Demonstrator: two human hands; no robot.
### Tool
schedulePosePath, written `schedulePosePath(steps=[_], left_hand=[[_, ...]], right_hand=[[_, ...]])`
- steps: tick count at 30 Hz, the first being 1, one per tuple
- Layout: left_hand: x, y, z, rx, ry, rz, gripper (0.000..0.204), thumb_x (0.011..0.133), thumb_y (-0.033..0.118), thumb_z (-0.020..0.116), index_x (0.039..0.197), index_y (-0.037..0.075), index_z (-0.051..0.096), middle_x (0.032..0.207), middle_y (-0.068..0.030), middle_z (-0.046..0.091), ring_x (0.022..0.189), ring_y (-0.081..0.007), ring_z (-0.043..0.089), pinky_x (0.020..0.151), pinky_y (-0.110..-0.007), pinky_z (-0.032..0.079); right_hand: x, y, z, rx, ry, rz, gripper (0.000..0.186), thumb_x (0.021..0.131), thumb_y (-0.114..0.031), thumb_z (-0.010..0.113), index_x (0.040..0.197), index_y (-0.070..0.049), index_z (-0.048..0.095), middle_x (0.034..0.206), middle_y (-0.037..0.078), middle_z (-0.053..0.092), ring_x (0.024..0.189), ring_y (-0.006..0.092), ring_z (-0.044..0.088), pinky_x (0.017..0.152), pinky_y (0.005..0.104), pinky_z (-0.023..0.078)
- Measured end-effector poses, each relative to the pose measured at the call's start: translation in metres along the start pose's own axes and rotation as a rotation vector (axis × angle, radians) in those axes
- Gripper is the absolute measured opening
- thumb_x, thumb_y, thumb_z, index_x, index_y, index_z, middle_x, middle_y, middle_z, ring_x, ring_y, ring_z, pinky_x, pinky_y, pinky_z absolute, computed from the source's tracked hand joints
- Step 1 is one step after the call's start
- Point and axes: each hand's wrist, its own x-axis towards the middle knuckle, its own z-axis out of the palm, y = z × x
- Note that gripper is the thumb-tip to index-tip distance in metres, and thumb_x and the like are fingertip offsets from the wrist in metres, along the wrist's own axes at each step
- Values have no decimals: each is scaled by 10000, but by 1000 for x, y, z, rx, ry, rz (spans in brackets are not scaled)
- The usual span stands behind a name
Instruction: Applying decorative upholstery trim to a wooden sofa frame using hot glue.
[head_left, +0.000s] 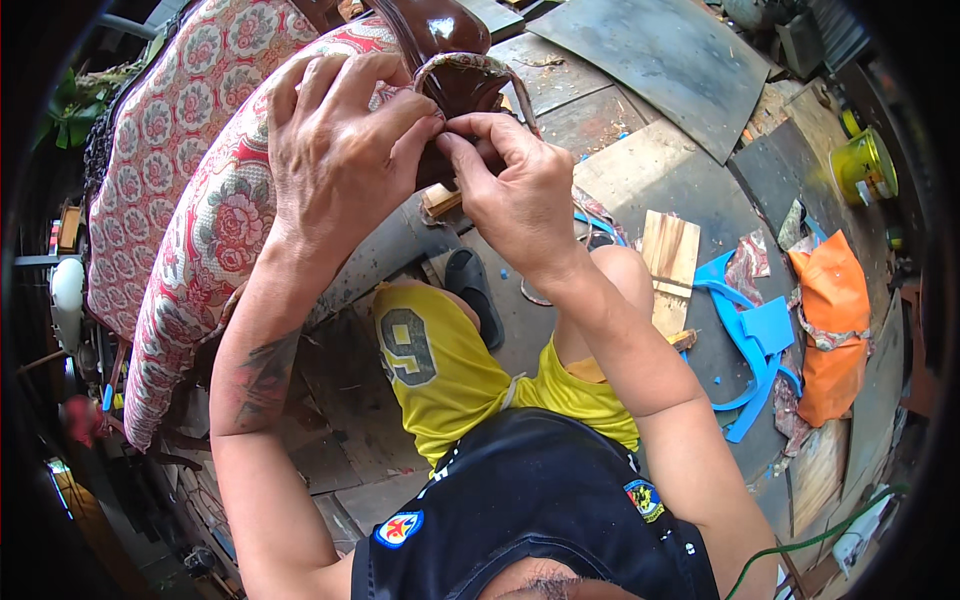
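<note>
Both hands meet fingertip to fingertip at the front edge of an upholstered seat (225, 215) covered in red and cream floral fabric. My left hand (335, 145) is closed in a pinch, its wrist beside the padded edge. Opposite it, my right hand (515, 190) pinches with thumb and forefinger. A narrow patterned fabric strip (465, 62) arches in a loop above the fingers and runs down to both hands. Its pinched part is hidden by the fingertips. Just beyond the loop rises a glossy dark brown carved wooden part (445, 30) of the furniture.
Wooden boards (670, 245), blue foam-like offcuts (745, 330) and an orange bundle (835, 325) lie on the floor at right. A yellow-green bucket (862, 168) is farther right, a grey sheet (655, 65) at the back. A dark slipper (470, 290) shows below my hands.
</note>
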Motion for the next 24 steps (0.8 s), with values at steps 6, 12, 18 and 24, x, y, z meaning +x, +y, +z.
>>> schedulePosePath(steps=[6,12,18,24], left_hand=[[13,-18,-7,-31,-96,164,85,776,185,800,860,178,787,1054,10,690,1109,-206,633,1132,-454,368],[34,-29,-18,7,-251,390,356,777,140,797,1127,188,752,1310,-34,649,1328,-249,560,1193,-445,390],[55,-39,-18,-4,-234,651,233,789,185,774,1010,146,710,1324,-24,640,1338,-221,521,1210,-462,346],[63,-40,-22,-23,-322,737,242,764,185,746,984,99,692,1319,-31,629,1340,-214,493,1201,-476,332]], right_hand=[[-1,-9,14,93,62,235,128,897,-109,758,954,6,751,710,144,737,575,172,708,576,312,537],[-5,-10,23,231,145,389,125,890,-69,764,924,28,694,694,84,724,590,79,642,567,272,515],[-3,-8,16,429,135,529,180,884,-77,802,926,28,661,681,23,676,585,27,569,513,210,452],[-3,-6,15,490,82,540,173,883,-67,802,922,29,664,686,17,673,583,21,568,500,192,438]])
